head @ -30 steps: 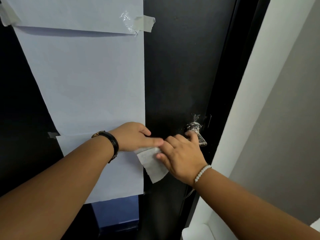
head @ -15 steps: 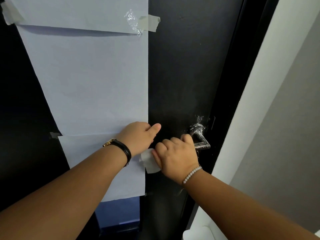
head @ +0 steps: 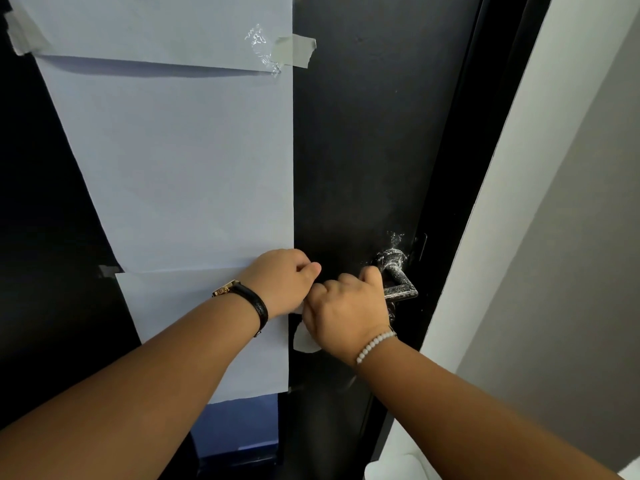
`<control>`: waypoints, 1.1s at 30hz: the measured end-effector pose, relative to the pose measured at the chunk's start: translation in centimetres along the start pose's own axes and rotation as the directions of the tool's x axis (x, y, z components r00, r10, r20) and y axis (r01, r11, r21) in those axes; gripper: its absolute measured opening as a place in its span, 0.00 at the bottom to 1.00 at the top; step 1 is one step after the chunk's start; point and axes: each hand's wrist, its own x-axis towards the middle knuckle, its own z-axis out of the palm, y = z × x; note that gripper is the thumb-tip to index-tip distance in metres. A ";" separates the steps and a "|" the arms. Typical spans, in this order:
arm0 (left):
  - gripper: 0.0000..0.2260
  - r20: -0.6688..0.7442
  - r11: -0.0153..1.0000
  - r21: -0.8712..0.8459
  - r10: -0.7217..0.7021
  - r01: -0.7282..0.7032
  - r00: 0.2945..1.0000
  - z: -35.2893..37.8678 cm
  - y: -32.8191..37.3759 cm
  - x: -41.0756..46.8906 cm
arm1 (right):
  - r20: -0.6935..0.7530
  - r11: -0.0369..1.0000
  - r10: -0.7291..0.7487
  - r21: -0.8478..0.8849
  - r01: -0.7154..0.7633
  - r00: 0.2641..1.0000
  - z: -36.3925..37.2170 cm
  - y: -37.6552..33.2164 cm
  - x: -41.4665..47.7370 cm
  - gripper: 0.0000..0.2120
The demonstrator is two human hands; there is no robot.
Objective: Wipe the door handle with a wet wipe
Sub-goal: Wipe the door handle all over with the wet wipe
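Note:
A dark, paint-speckled metal door handle sticks out of the black door near its right edge. My right hand is closed over the handle's lever with the white wet wipe bunched under it; only a small corner of the wipe shows below the palm. My left hand, with a black watch on the wrist, sits just left of the right hand, fingers curled, touching the wipe's edge. Whether the left hand grips the wipe is hidden.
Large white paper sheets are taped to the door's left part. A white door frame and grey wall stand to the right. A white object peeks in at the bottom edge.
My right hand closed around the wipe and moved onto the handle's lever. The wipe went from hanging open to bunched under the palm. My left hand curled its fingers and stayed close.

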 end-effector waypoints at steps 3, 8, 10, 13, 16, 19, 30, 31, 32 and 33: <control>0.13 -0.007 1.000 0.007 0.002 -0.002 1.000 0.2 0.1 0.1 | -0.087 0.995 -0.096 0.030 0.099 0.992 0.5 0.6 -1.0 0.11; 0.11 -0.008 1.000 -0.019 0.009 -0.009 1.000 0.4 0.4 0.0 | -0.048 0.998 -0.051 0.039 0.053 0.998 0.2 0.4 -1.2 0.12; 0.10 -0.013 0.999 -0.044 0.011 -0.011 1.000 0.4 0.5 0.0 | 0.001 0.998 0.047 0.051 -0.047 0.999 -0.5 -0.2 -0.3 0.15; 0.09 -0.014 0.999 -0.046 0.017 -0.018 1.000 0.3 0.6 0.1 | 0.029 0.992 0.115 0.058 -0.116 0.993 -1.1 -0.5 0.8 0.18; 0.08 -0.025 0.998 -0.054 0.022 -0.023 0.999 0.3 0.5 0.2 | 0.010 1.000 -0.006 0.028 0.006 1.000 -0.4 0.5 -0.3 0.18; 0.06 -0.037 0.999 -0.026 0.036 -0.037 0.999 0.3 0.6 0.3 | -0.052 0.998 -0.067 -0.001 0.067 0.996 0.2 1.5 -2.1 0.17; 0.12 -0.065 0.994 0.012 0.112 -0.111 0.992 2.7 2.1 0.6 | 0.000 0.982 0.187 0.023 -0.187 0.982 -0.6 4.5 -1.3 0.22; 0.12 -0.086 0.993 0.016 0.117 -0.116 0.989 3.0 2.2 0.7 | -0.027 0.985 0.171 0.029 -0.171 0.985 -0.3 4.7 -1.7 0.21; 0.12 -0.105 0.993 0.015 0.121 -0.120 0.987 3.3 2.4 0.8 | -0.053 0.989 0.144 0.027 -0.142 0.988 0.3 5.0 -2.4 0.19; 0.13 -0.125 0.992 0.007 0.123 -0.123 0.985 3.6 2.5 0.9 | -0.072 0.994 0.110 0.017 -0.109 0.991 0.8 5.3 -3.1 0.18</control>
